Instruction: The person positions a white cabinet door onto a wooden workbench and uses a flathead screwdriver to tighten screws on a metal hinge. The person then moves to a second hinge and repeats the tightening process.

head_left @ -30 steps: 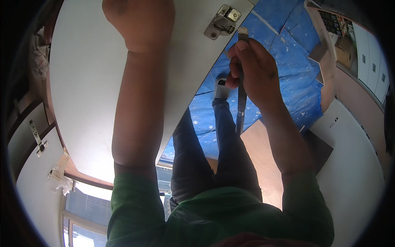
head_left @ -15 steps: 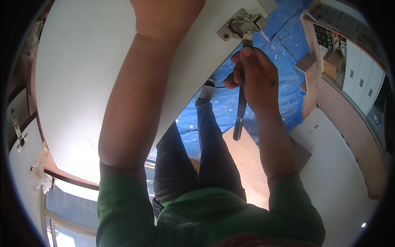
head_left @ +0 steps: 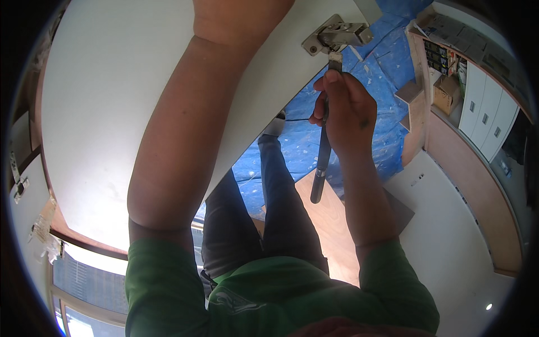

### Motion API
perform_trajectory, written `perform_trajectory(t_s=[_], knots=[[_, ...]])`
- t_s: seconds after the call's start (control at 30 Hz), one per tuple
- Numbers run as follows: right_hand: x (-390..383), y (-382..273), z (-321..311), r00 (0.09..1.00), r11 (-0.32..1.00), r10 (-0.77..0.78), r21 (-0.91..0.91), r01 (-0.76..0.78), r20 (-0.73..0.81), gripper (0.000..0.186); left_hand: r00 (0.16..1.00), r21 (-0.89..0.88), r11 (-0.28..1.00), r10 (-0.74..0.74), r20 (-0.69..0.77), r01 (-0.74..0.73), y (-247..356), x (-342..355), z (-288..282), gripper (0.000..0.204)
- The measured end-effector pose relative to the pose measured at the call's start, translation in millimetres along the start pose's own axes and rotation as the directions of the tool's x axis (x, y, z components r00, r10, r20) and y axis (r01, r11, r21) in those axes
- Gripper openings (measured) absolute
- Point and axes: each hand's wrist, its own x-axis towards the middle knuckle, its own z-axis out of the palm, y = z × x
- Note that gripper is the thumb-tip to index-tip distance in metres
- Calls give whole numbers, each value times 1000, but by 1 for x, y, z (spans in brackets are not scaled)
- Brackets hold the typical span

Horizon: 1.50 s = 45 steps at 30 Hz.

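A white cabinet door panel (head_left: 106,106) slants across the left side under my left arm. My left hand (head_left: 244,17) reaches over it at the top edge; its fingers are out of the picture. Near the panel's corner sits a metal cabinet hinge (head_left: 337,36), its plate fixed to the white face. My right hand (head_left: 349,109) is closed around a slim, dark-handled tool like a flat brush (head_left: 324,151). Its pale tip points up, just below the hinge; whether it touches the metal I cannot tell.
Blue sheeting (head_left: 376,106) with pale specks covers the floor beneath. Below my right hand lies a light wooden board (head_left: 328,224). White drawers (head_left: 485,106) and a cardboard box (head_left: 446,92) stand at the right. A window (head_left: 90,286) is at the lower left.
The view has shifted slightly. My right hand and the tool sit a little lower relative to the hinge, and the pale tip shows more clearly below it.
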Motion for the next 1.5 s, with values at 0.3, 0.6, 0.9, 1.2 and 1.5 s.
perform_trajectory(t_s=[0.3, 0.6, 0.9, 1.2, 1.5], knots=[[2, 3, -4, 1000, 1000, 7, -18, -7, -14, 37, 872, -300, 820, -479, 104, 487, 42, 15, -10, 27], [3, 5, -5, 1000, 1000, -3, -2, 3, 9, 38, 874, -312, 818, -474, 109, 483, 43, 13, -9, 26], [1, 7, -6, 999, 999, -34, -37, 35, 18, 38, 997, 12, 998, -65, 46, 64, 12, -2, -1, 26], [0, 7, -8, 996, 994, -48, -91, 55, 73, 38, 998, -7, 998, -54, 24, 54, -4, 3, 0, 25], [13, 2, -12, 999, 1000, 14, -8, -14, 41, 38, 994, 33, 994, -109, 30, 108, 14, 0, -2, 24]])
